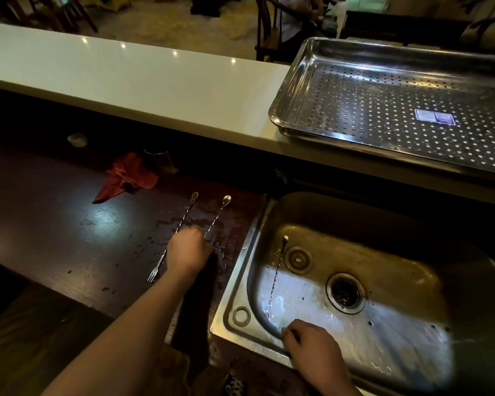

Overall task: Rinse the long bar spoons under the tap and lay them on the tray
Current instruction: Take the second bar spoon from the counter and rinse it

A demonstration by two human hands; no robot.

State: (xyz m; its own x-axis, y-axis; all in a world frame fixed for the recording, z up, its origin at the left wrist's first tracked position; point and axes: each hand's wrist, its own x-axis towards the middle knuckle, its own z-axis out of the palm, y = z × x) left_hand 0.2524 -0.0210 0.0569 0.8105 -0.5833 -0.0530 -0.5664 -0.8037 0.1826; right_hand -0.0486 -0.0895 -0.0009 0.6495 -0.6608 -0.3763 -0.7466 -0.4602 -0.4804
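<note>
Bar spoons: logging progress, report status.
Left hand over two counter spoons, grip unclear. Right hand by sink spoon, apart. Tray holds none.

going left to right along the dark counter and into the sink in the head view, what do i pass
red cloth → fork-ended bar spoon → second bar spoon → bar spoon in the sink → drain

Single view, worn on your head. It faces forward and steeply down, wide-angle, with lines bowing at the edges. Close range: your left hand (187, 251) and right hand (309, 344) reach in from the bottom edge. Stainless steel sink basin (355, 212) lower right, dark wooden worktop (40, 224) lower left, long pale bar counter (126, 75) across the upper half, perforated steel tray (306, 70) upper right.
</note>
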